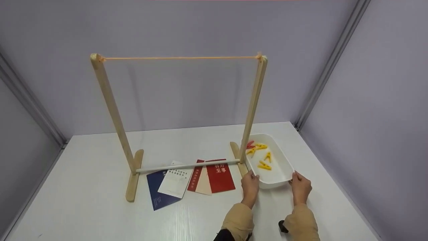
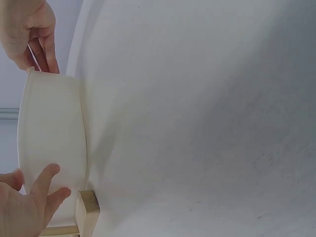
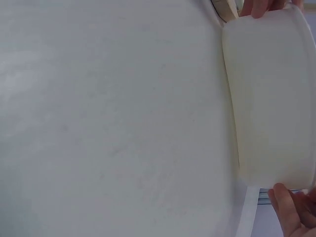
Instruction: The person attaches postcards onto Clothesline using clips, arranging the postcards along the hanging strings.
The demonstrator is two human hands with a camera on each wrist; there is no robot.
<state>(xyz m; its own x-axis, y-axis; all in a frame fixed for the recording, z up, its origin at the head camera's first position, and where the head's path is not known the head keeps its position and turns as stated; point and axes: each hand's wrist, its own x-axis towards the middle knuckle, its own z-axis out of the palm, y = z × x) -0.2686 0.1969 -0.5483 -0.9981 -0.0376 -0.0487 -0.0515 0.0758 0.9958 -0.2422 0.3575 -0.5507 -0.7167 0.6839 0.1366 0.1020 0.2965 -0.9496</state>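
A white plastic basin (image 1: 279, 167) stands on the table at the right, holding several yellow clothespins (image 1: 264, 165) and a red clothespin (image 1: 250, 145). My left hand (image 1: 250, 188) grips its near left corner, thumb at the rim and fingers against the outer wall, as the left wrist view shows. At the near right corner my right hand (image 1: 300, 188) pinches the rim, with fingers below it on the outside. In the right wrist view the basin's outer wall (image 3: 269, 98) sits low against the table, with both hands at its ends.
A wooden frame (image 1: 254, 110) with an orange string (image 1: 180, 58) across its top stands left of the basin; its right foot (image 1: 235, 150) lies close beside it. Under its white crossbar (image 1: 187, 165) lie a blue booklet (image 1: 160, 197), a white booklet (image 1: 175, 182) and red booklets (image 1: 222, 179).
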